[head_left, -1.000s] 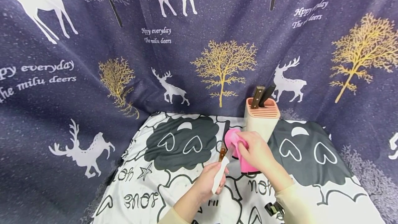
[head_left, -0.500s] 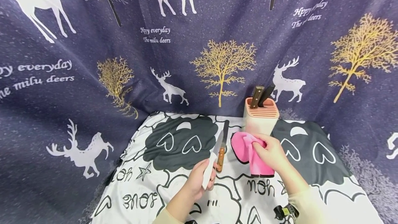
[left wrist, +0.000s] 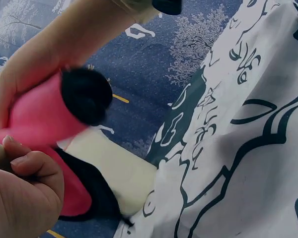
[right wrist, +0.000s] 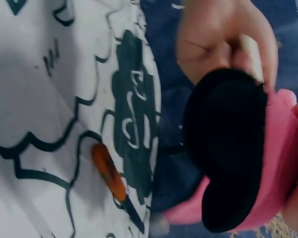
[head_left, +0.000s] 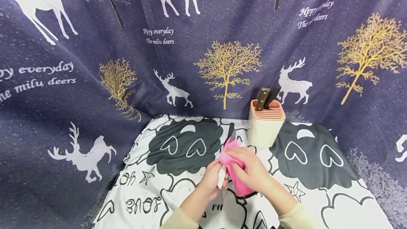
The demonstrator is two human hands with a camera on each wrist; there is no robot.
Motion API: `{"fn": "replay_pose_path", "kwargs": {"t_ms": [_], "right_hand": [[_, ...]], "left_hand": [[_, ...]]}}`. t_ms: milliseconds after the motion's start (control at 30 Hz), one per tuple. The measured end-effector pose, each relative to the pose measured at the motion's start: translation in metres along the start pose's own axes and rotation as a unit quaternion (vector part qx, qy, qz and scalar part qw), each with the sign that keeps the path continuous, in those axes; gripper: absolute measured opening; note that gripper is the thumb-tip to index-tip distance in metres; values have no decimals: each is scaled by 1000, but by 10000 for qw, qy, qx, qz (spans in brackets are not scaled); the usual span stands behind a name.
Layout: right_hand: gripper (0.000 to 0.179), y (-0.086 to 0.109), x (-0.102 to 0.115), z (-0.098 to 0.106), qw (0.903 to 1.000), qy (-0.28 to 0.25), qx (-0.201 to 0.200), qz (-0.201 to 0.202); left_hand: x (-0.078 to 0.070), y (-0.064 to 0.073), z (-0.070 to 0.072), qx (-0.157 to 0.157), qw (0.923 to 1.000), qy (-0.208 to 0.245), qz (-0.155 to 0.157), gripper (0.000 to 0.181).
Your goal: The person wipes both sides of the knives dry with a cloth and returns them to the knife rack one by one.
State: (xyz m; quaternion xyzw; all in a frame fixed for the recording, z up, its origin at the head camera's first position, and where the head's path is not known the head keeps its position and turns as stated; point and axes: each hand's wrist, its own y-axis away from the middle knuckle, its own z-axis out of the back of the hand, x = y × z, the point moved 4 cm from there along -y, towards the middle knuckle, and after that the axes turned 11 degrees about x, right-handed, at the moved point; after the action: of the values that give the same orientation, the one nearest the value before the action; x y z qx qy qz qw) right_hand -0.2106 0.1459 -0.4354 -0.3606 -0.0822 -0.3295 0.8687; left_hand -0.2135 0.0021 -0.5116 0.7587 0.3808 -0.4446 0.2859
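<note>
A white-handled knife [head_left: 221, 178] is gripped by its handle in my left hand [head_left: 209, 181], blade pointing away from me. My right hand [head_left: 252, 169] pinches a pink cloth with black edging [head_left: 240, 183] over the blade close to the handle. Most of the blade is hidden under the cloth. In the left wrist view the cloth [left wrist: 44, 106] hangs from the right hand, above my curled left fingers [left wrist: 37, 168]. The right wrist view shows the cloth's dark edge [right wrist: 223, 124] in front of the left hand [right wrist: 228, 37].
Behind the hands stands a cream knife block [head_left: 265, 131] with a slotted pink top; a wooden-handled knife [head_left: 262, 99] and a black-handled one [head_left: 272, 97] stick out. A wooden-handled knife [right wrist: 109, 171] lies on the patterned sheet. A dark deer-print curtain [head_left: 190, 59] hangs behind.
My right hand drew the cloth rightward off the blade, then came back left onto the knife near its handle. The left hand shifted left, then slightly right, still holding the knife.
</note>
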Motion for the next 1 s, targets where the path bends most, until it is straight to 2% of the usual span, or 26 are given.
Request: {"fn": "replay_pose_path", "kwargs": {"t_ms": [100,233,433,567,733,1000], "right_hand": [[39,-1,5,-9,9990,443,25,62],[38,0,3,-14,9970,777,56,-24],[41,3,-3,-13,9976,668,5,-169],[41,4,-7,-11,9975,644,-37,-275],[41,4,-13,-4,9967,751,-134,-290],[40,8,-37,16,9927,923,-617,-470]], "left_hand": [[1,0,-1,-81,10000,-50,6,26],[3,0,0,23,10000,-61,38,28],[2,3,0,282,9993,-218,-145,26],[1,6,0,252,9987,-357,-249,28],[0,8,-3,279,9983,-457,-226,31],[0,11,-11,536,9968,-595,31,34]]}}
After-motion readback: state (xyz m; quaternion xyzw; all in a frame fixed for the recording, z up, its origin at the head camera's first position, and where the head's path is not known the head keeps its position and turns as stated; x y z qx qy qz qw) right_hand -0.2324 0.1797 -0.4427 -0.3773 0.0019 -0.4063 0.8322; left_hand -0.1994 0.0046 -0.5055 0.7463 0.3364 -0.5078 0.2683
